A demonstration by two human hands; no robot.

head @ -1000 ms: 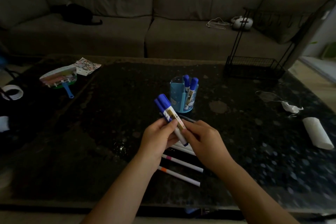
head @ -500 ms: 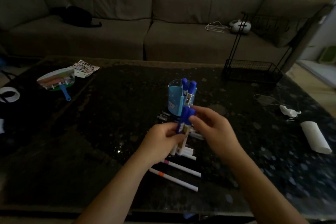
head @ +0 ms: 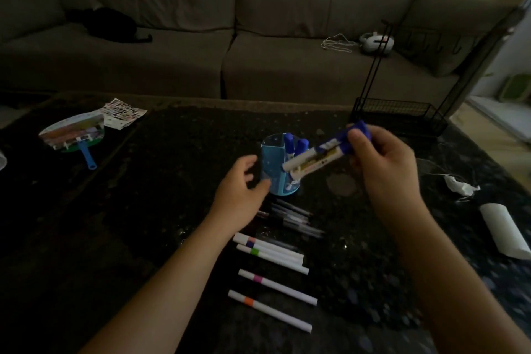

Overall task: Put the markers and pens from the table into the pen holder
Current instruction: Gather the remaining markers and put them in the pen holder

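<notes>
Head view shows the right hand closed around the capped ends of two blue markers, thumb on the caps. Their long axis runs nearly level, tilting down and left, so the white tail ends sit just over the right rim of the holder. The holder stands upright on the table, with two blue-capped markers already standing inside. My guess is the pair must be tipped closer to upright before the tails will drop in; as they lie now they would catch on the rim or on the markers inside.

The left hand is open, fingers loosely spread, holding nothing, just beside the holder's left wall; I cannot tell whether it touches. It is the nearer hand for steadying the holder.

Between the forearms lie the white pens: three bunched together, then two apart nearer the person, all pointing roughly left to right. A dim cluster of dark pens lies between these and the holder. Room to the holder's right and behind it is open; the wire rack stands well apart.
</notes>
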